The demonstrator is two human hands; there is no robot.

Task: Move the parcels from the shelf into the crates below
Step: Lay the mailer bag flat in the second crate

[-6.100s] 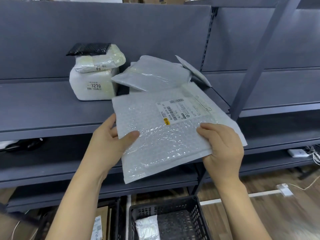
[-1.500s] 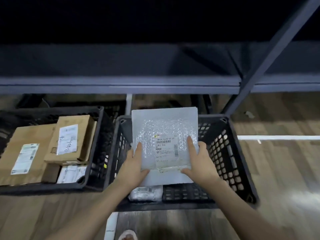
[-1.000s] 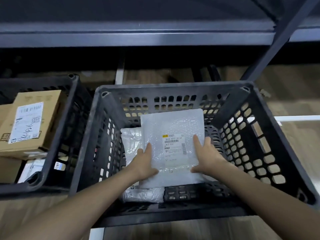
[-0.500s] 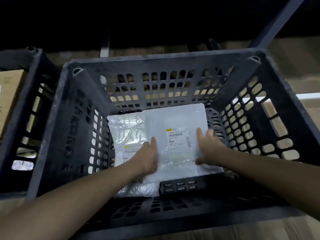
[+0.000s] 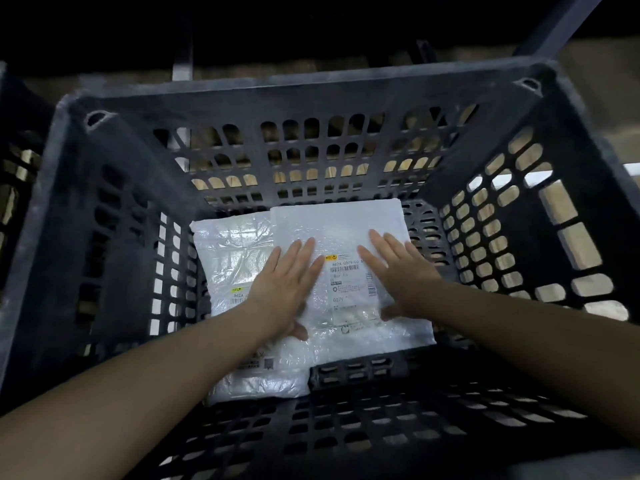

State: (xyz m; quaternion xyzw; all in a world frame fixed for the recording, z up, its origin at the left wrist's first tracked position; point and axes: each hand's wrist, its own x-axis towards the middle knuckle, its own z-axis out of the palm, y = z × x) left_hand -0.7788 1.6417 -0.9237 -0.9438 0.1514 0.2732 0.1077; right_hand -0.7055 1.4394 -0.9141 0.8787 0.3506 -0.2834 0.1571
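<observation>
A white bubble-wrap parcel (image 5: 341, 230) with a printed label lies flat on the floor of a black perforated crate (image 5: 311, 95). It overlaps a clear plastic-bagged parcel (image 5: 228, 251) lying to its left. My left hand (image 5: 287, 282) rests flat on the bubble parcel's left edge, fingers straight. My right hand (image 5: 398, 268) lies flat on its right side, fingers spread and straight. Neither hand grips anything.
A second black crate (image 5: 17, 174) stands to the left, mostly out of frame. A dark shelf post (image 5: 557, 26) rises at the top right. Wooden floor (image 5: 595, 77) shows beyond the crate's right wall.
The bubble parcel came down from the shelf into the crate and now lies on its floor. Both hands have let go of its edges and lie flat on top.
</observation>
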